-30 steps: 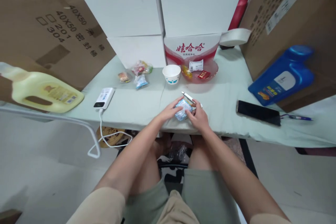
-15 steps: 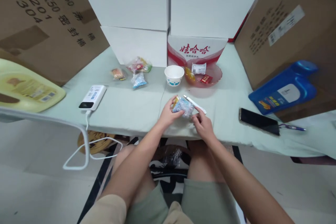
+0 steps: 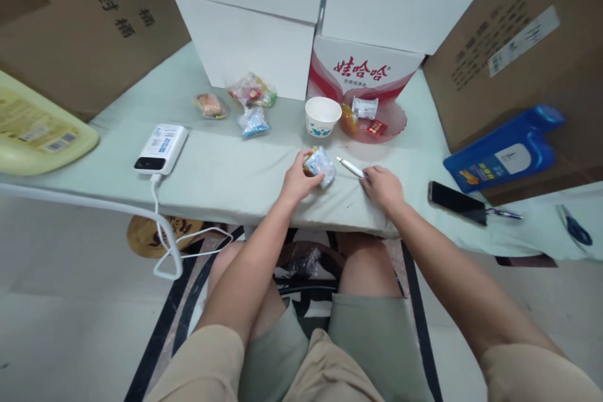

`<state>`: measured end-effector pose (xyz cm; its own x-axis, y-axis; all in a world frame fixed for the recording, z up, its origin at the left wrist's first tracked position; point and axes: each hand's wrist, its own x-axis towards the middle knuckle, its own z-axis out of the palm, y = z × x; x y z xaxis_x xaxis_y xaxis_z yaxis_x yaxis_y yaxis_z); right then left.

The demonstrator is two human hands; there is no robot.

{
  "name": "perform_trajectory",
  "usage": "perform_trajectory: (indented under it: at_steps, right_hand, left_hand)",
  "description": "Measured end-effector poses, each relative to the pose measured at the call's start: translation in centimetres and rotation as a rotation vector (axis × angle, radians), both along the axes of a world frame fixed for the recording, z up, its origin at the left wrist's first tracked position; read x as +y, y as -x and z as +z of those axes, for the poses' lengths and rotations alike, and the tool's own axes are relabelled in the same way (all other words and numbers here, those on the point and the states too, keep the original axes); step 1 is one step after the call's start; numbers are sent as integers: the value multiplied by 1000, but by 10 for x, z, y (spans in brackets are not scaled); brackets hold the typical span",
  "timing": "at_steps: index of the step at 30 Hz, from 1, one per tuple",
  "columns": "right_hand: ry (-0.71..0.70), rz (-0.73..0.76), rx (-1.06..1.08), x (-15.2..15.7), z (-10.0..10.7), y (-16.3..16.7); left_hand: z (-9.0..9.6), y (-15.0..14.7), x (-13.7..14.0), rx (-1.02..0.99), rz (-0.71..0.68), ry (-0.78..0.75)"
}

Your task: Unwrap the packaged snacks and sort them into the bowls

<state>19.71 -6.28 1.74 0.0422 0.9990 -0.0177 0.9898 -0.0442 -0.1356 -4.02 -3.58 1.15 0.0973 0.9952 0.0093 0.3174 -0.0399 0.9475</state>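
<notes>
My left hand [image 3: 300, 179] is closed around a small crinkly plastic snack packet [image 3: 321, 166], blue and white with some yellow at its left side. It holds the packet just above the cloth near the table's front edge. To the right, my right hand [image 3: 382, 187] has its fingertips closed on the near end of a slim white pen-like tool [image 3: 349, 167]. The tool lies slantwise, its far tip pointing up and left toward the packet. Behind the hands stand a white paper bowl [image 3: 323, 114] with a blue pattern and a pink clear bowl [image 3: 398, 120] holding several wrapped snacks.
Wrapped snacks [image 3: 252, 91] lie at the back left, near a white power bank [image 3: 161, 147] with a cable. On the right are a blue bottle [image 3: 504, 151], a phone [image 3: 456, 202] and dark-handled scissors [image 3: 575, 226]. Cardboard boxes [image 3: 509, 75] flank the table; a yellow jug [image 3: 42, 129] lies left.
My right hand has left the packet, moved right and closed on the white tool's end. The packet stays in my left hand. The view has tilted down and shifted.
</notes>
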Motion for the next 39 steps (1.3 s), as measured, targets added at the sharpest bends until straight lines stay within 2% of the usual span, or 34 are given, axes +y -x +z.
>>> perform_trajectory:
  at_steps: [2,4,6,9,14,18,22,24,28,31,34,39]
  right_hand:
    - [-48,-6,64,-11,7,0]
    - [-130,-27,233,-26,17,4]
    - [-192,-18,389,-41,28,16]
    - [-199,38,472,-50,35,41]
    - [-138,78,374,-42,20,60]
    - [-54,87,259,-49,11,48]
    - [46,101,209,-67,14,29]
    - [66,61,208,-73,16,19]
    - [-12,-124,190,-74,10,-4]
    - [-111,-185,96,-66,0,-16]
    - [-229,-104,78,-56,-9,-14]
    - [-303,108,297,-38,-11,17]
  left_hand:
    - [-1,1,0,-12,-34,-15]
    - [-1,2,1,4,-49,-46]
    - [0,2,2,21,-46,-71]
    - [1,-1,5,16,-39,-87]
    - [0,1,7,-30,-28,-61]
    - [1,6,8,-24,-6,-15]
    - [5,9,8,28,-5,6]
    - [6,10,8,54,-7,-6]
    - [2,13,10,99,22,-158]
    - [-3,15,12,139,-54,-199]
    - [-5,16,14,167,-68,-188]
    - [1,16,16,137,-43,-185]
